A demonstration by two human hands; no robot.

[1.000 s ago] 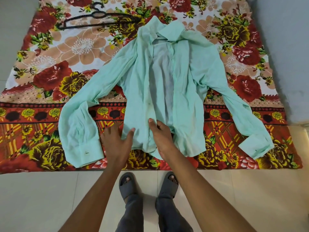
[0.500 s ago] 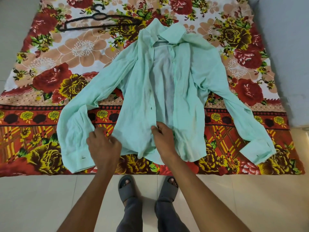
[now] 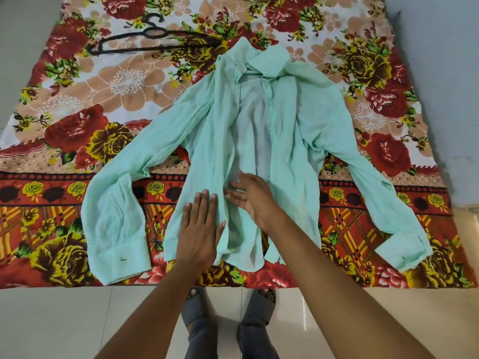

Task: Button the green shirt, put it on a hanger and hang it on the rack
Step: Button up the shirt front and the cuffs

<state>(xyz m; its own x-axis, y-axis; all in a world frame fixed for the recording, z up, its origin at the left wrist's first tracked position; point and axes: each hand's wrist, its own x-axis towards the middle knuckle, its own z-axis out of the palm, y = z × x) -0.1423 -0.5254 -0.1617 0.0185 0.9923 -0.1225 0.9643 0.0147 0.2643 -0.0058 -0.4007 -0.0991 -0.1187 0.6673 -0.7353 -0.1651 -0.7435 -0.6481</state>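
Observation:
A mint-green shirt (image 3: 293, 130) lies face up and unbuttoned on a floral bed sheet, collar away from me, both sleeves spread outward. Its front panels are parted, showing the pale inside of the back. My left hand (image 3: 199, 229) rests flat, fingers together, on the left front panel near the hem. My right hand (image 3: 252, 199) hovers or lightly touches the shirt's opening just right of it, fingers spread, holding nothing. A black hanger (image 3: 153, 41) lies on the sheet at the far left, apart from the shirt.
The floral sheet (image 3: 77, 141) covers a low bed, with its near edge just ahead of my feet. Pale floor tiles (image 3: 51, 322) lie below. My feet in grey sandals (image 3: 256, 304) stand at the bed's edge. A blue-grey wall (image 3: 440, 73) runs along the right.
My left hand let go of the bunched left panel and now lies flat on it, spreading the cloth. My right hand lifted off the hem and opened, moving slightly up.

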